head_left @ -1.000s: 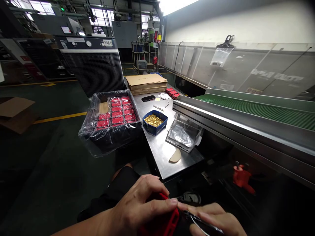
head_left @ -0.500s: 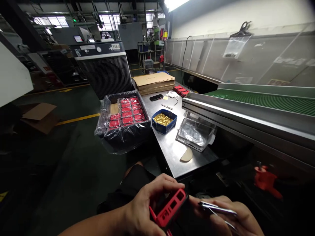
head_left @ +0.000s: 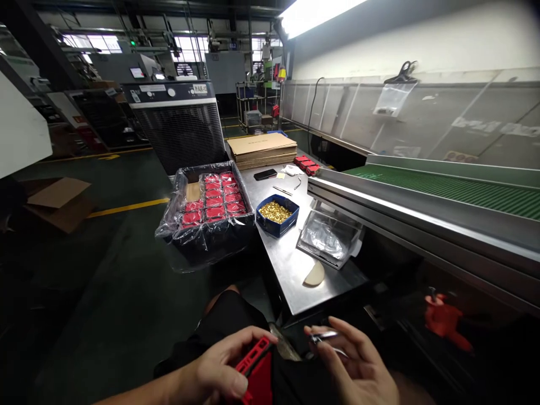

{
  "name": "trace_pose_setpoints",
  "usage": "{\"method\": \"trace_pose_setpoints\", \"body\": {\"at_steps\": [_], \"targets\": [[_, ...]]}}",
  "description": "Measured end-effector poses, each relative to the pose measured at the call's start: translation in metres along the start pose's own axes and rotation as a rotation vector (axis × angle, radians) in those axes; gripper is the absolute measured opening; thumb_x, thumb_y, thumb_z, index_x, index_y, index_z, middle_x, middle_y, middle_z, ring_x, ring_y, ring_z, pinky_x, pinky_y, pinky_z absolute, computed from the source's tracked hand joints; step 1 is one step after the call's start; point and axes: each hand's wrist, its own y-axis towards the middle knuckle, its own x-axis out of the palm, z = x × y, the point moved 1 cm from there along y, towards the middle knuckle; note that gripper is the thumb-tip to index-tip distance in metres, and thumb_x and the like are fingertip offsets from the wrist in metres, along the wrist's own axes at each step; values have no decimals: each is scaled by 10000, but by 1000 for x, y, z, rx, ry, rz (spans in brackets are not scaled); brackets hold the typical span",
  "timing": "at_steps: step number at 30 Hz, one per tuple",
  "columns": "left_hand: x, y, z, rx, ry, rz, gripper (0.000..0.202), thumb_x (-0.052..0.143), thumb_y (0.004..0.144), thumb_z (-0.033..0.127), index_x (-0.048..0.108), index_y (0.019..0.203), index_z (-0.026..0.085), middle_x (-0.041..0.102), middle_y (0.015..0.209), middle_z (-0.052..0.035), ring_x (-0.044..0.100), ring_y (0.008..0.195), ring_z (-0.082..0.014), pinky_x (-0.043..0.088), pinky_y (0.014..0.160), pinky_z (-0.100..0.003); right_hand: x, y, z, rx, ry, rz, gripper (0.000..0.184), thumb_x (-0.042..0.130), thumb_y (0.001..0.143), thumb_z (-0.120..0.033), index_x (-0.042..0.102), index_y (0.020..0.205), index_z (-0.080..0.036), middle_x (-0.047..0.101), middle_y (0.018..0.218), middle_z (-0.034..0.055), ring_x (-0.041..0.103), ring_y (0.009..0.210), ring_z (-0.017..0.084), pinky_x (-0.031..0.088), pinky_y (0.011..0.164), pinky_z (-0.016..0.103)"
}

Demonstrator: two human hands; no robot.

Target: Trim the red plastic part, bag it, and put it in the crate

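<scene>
My left hand grips a red plastic case with black edging, thumb on its near side and fingers along the far side. A row of rectangular cut-outs shows along its narrow upper face; its lower part runs out of the picture. To the right, apart from the case, my right hand pinches a small shiny nail clipper between thumb and fingertips. Both hands are over my lap, in front of the metal table. Part of the clipper is hidden by the fingers.
A plastic-lined black bin of red cases stands left of the table. On the table are a blue tray of brass pieces, a clear-bagged box, a phone and cardboard sheets. A green conveyor borders the right.
My hands have moved apart: the left went left and down with the red case, now turned to show its broad side. The right drew back with the clipper. The view tilted slightly up.
</scene>
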Motion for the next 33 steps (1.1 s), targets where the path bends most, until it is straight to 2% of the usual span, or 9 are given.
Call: {"method": "trace_pose_setpoints", "body": {"at_steps": [4,9,14,17,20,22,24,29,33], "targets": [[-15,-2,-18,-42,-122,189,591,722,545,191,688,1134,156,693,1127,-99,632,901,-206,484,750,-273,-1,42,60,33,-152,-68,520,780,747,-544,586,1056,-174,755,1057,161,739,993,293,640,762,371],[-17,3,-14,25,58,322,256,716,849,386,628,896,151,744,976,-121,666,890,-206,481,798,-302,-3,84,105,-166,-410,155,483,675,780,-622,626,987,-188,630,983,93,638,793,231,527,742,413],[-23,-10,13,-11,364,146,472,672,881,583,670,1144,191,730,1086,-102,667,1020,-214,476,907,-309,-9,93,109,-271,-582,161,366,651,806,-581,648,882,-224,576,899,46,581,752,222,463,743,407],[-36,-21,31,-64,534,34,470,604,937,555,671,1244,206,702,1222,-129,639,1118,-247,463,964,-329,-16,88,103,-342,-566,240,409,605,868,-562,585,1080,-213,570,975,57,574,778,197,491,773,374],[-50,-18,34,38,618,145,382,731,852,519,741,991,163,737,1024,-89,643,929,-208,463,833,-268,-23,84,104,-341,-573,208,437,608,858,-589,614,1060,-201,605,956,66,590,753,194,505,729,347],[-57,-9,25,115,531,277,394,837,737,501,672,701,145,717,880,-46,594,804,-159,425,753,-227,-25,81,110,-290,-601,122,412,646,815,-610,679,898,-208,635,855,52,597,672,191,502,672,340],[-58,5,10,86,371,341,427,834,720,492,592,625,154,687,785,-17,576,740,-143,411,713,-221,-25,76,114,-231,-610,68,399,665,805,-609,698,864,-215,661,818,44,615,645,189,507,646,326],[-48,30,-22,-271,-1,225,499,567,791,614,642,986,161,748,880,-123,732,828,-324,519,784,-421,-14,56,111,-110,-522,-19,491,574,847,-671,641,965,-200,680,757,30,621,564,183,520,523,293],[-40,35,-18,-221,-186,269,728,480,837,755,663,1109,105,741,866,-145,735,775,-309,531,787,-430,-4,50,99,-53,-455,-106,534,494,875,-696,676,922,-196,647,666,16,633,604,197,545,552,292]]}}
